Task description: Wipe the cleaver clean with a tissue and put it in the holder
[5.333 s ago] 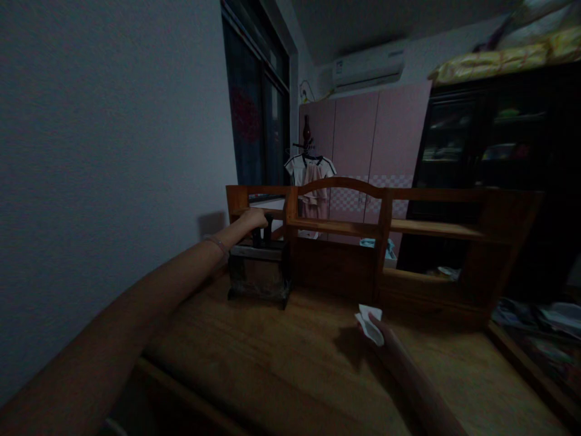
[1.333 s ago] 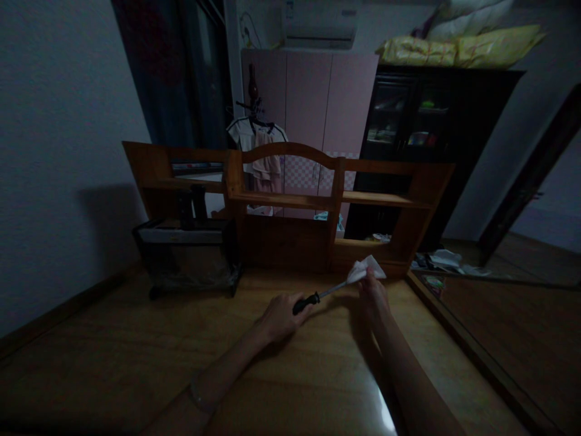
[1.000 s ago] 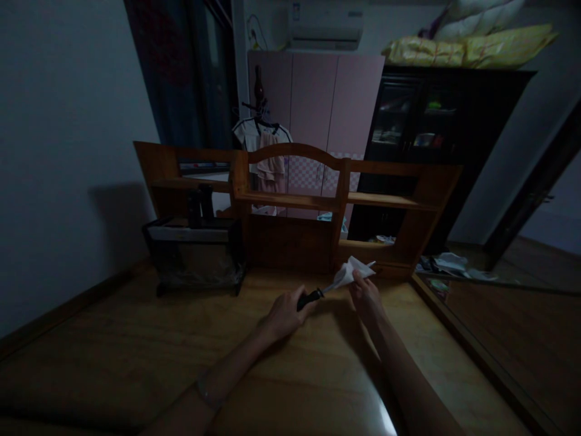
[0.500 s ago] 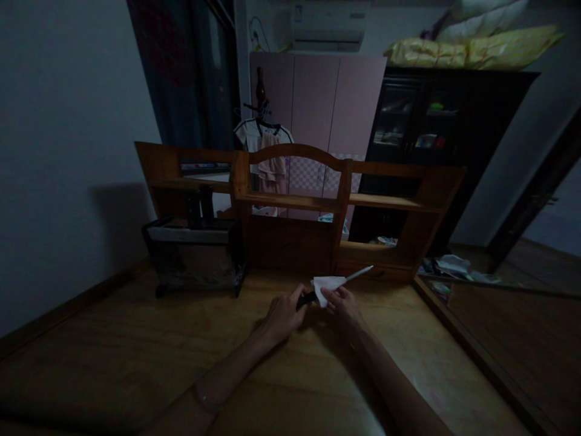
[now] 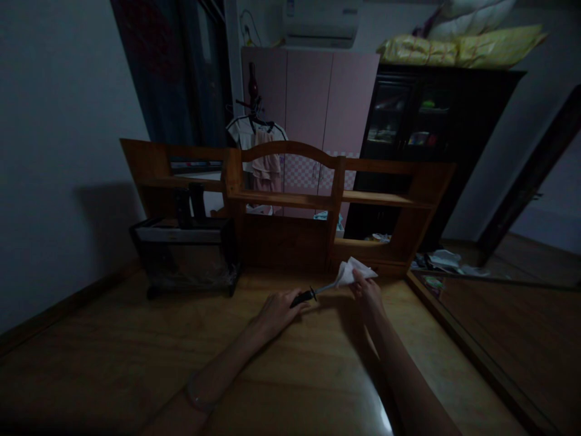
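My left hand [image 5: 280, 310] is closed around the black handle of a sharpening steel [image 5: 325, 287], a thin metal rod with a small guard. It points to the right and slightly away, held just above the wooden tabletop [image 5: 290, 369]. A white tissue [image 5: 351, 270] is folded around the far part of the rod. My right hand [image 5: 368, 292] pinches that tissue near the tip, so most of the tip is covered. Between guard and tissue, a length of bare metal shows.
On the left of the tabletop stands a black-framed box [image 5: 184, 233] with two black handles [image 5: 190, 203] rising from it. A wooden shelf unit [image 5: 285, 200] runs along the back edge. A raised wooden rim [image 5: 458, 333] borders the right side.
My right hand has slid the tissue from beside the handle outward along the rod towards its tip. The left hand keeps its grip on the handle. The view has shifted slightly.
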Demonstrator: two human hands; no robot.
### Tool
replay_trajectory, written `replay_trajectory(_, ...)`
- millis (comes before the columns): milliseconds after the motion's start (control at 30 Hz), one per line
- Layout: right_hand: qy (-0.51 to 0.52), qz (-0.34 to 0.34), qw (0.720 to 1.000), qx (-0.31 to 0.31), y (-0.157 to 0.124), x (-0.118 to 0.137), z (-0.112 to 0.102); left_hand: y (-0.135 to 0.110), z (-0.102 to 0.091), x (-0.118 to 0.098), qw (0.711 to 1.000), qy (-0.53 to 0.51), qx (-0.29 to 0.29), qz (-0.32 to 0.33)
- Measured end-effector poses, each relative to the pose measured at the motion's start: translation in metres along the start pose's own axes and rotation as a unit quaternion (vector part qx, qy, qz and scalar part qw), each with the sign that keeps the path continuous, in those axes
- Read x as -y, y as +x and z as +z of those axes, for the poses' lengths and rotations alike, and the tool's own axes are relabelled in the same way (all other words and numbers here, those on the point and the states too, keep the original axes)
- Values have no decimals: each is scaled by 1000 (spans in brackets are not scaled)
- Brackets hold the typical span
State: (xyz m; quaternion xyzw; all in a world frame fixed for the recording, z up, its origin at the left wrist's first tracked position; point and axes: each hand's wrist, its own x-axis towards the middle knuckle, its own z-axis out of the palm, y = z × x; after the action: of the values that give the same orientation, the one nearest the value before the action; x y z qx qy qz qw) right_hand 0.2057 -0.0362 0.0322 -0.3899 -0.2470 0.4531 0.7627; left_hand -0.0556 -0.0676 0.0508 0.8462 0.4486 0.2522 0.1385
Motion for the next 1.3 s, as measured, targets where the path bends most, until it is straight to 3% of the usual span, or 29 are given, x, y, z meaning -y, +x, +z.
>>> replay_trajectory(133, -16, -42, 998, -47, 3, 11, -12, 0, 1, 4, 1000, -7, -10, 19)
replay_trajectory(300, -31, -48, 998, -15, -1, 7, -6, -5, 6, 0, 998, -54, -8, 6)
replay_trajectory(500, -29, 2, 996, 83, -27, -16, 24, -5, 12, -9, 994, -107, -24, -29)
replay_trajectory(667, -88, 34, 974, 206, -55, -30, 42, -4, 11, -8, 991, -127, -44, -28)
replay_trajectory(867, -123, 25, 957, 263, -59, -19, 43, -2, 15, -5, 984, -164, -69, -31)
replay_trajectory(1000, -141, 39, 947, 286, -60, -16, 40, 1, 18, -2, 968, -237, -54, -55)
replay_trajectory(1067, -143, 49, 944, 294, -61, -17, 40, 3, 19, 0, 949, -308, -24, -69)
replay_trajectory(1133, -143, 56, 941, 302, -61, -19, 39, 5, 20, 3, 911, -398, 30, -107)
replay_trajectory(1300, -160, 68, 934, 312, -59, -19, 36, 7, 16, 17, 754, -567, 270, -193)
